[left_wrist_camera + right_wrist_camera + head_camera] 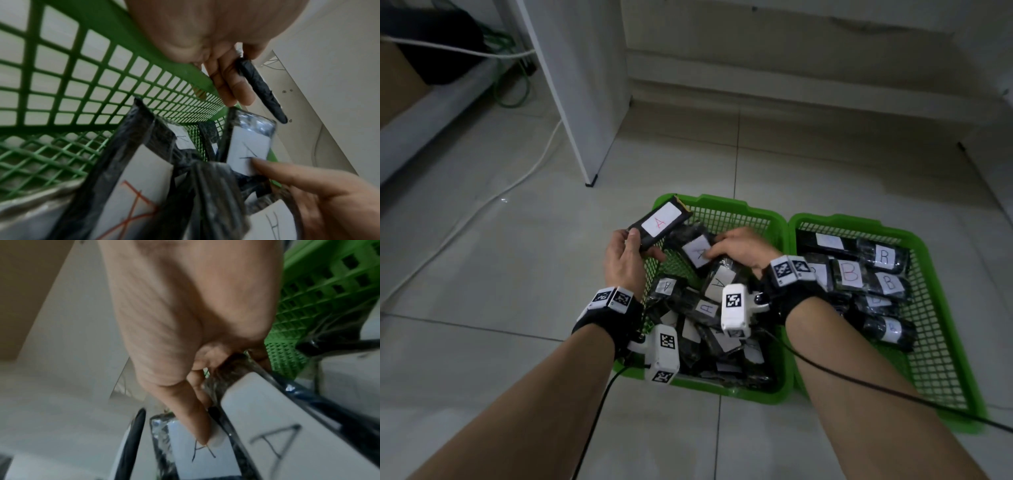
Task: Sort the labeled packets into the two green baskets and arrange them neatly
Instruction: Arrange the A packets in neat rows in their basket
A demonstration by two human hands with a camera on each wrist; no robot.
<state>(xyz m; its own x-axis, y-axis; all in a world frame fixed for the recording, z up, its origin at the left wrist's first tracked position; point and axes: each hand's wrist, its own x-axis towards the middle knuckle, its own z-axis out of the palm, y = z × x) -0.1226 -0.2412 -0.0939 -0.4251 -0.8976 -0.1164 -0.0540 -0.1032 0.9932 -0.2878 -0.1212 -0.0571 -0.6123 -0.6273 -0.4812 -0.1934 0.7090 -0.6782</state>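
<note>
Sorting looks done, tidying isn't: left basket (726, 205) A's jumbled, left hand (625, 263) gripping A packet (659, 224), right hand (739, 248) pinching another packet (697, 253).

Two green baskets side by side on tiled floor. Left basket (739, 209) heaped with black packets labelled A, jumbled. Right basket (935, 342) holding B packets (859, 274) toward its far end. Left hand (625, 257) gripping a red-A packet (659, 224) above left basket's far-left corner. Right hand (739, 248) fingers on another A packet (698, 253) in the heap. White panel (582, 85) standing behind.
</note>
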